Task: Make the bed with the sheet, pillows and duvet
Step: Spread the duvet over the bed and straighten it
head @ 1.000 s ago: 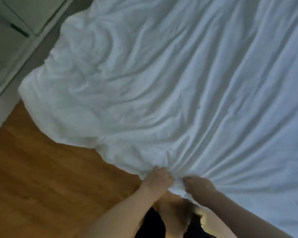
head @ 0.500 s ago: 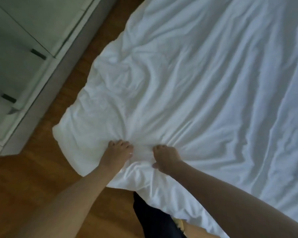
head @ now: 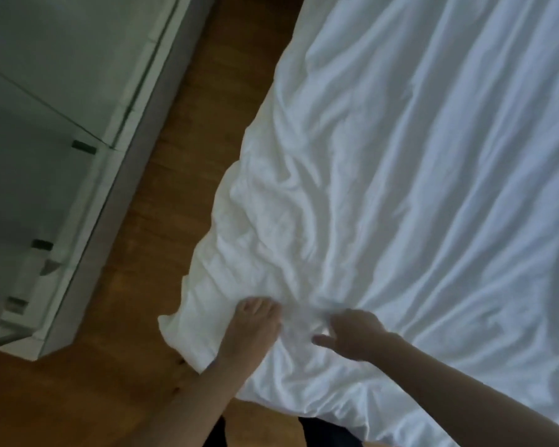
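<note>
1. The left hand [head: 250,330] still grips the white duvet [head: 400,188] near its corner, fingers [head: 255,306] curled into the cloth. Half a second ago both hands were bunched into it.
2. The right hand [head: 355,333] has let go; its fingers are spread and relaxed, touching or just above the fabric.
3. The duvet corner [head: 181,321] now hangs over the bed's edge above the wooden floor [head: 110,317], further out than a second ago, so the cover is being drawn across and smoothing probably follows.
4. Beyond, creases run up the bed; the white wardrobe [head: 46,124] stands left.
</note>
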A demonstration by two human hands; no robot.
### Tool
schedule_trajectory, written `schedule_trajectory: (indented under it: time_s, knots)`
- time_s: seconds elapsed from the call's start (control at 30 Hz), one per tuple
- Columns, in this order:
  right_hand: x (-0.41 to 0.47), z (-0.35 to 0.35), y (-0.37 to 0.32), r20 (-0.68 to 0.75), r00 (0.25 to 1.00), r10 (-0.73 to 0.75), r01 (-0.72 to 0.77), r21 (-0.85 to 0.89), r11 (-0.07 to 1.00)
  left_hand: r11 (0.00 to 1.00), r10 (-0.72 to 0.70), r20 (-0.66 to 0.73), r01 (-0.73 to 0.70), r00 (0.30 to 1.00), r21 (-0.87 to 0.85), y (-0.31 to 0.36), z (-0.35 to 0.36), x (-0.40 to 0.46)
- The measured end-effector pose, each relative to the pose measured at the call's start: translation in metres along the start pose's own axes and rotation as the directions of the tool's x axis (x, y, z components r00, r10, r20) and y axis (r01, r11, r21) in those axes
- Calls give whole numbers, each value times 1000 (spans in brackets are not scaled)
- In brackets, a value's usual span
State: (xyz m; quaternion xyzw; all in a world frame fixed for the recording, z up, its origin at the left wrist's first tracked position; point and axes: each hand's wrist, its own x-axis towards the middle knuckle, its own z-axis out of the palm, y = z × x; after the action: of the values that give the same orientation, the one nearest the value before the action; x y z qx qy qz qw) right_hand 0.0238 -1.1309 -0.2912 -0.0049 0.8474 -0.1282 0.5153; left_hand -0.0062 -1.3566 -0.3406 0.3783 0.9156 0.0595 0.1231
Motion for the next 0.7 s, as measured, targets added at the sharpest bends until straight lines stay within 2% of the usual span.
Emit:
schedule_trajectory:
  time_s: [0.03,0.1,0.17,0.2,0.27,0.3,0.33,0.43,0.5,0.63,0.7]
  knots:
    - [10,-23,-13,-84,995,55,-44,126,991,998,-65,-42,66,997,19,-30,-8,11]
    - [40,-66,-36,-224,953,205,-113,367,923,975,-216,-25,217,976,46,-86,-24,32]
    - [78,-99,-56,-275,899,340,-144,548,824,931,-362,101,365,927,-17,-133,-27,49]
    - [97,-112,-65,-273,878,392,-157,610,777,885,-399,207,434,893,-168,-152,-24,54]
    - [128,-128,-86,-238,833,500,-222,684,695,710,-316,463,530,828,-464,-180,-27,62]
    - [140,-130,-97,-215,802,557,-272,699,662,692,-215,554,526,804,-495,-188,-33,65]
    - [150,-131,-108,-203,770,605,-318,700,639,757,-151,572,466,806,-458,-196,-40,66]
    - [161,-129,-128,-190,672,716,-435,681,589,838,-130,433,332,892,-433,-213,-60,75]
    - [158,-133,-133,-174,663,728,-469,662,585,833,-98,390,290,915,-471,-225,-73,94]
    - [156,-148,-137,-160,726,669,-359,742,567,776,-69,359,276,931,-567,-237,-97,153]
    - [157,-162,-138,-212,692,690,-258,820,511,790,-69,363,273,929,-550,-239,-107,188]
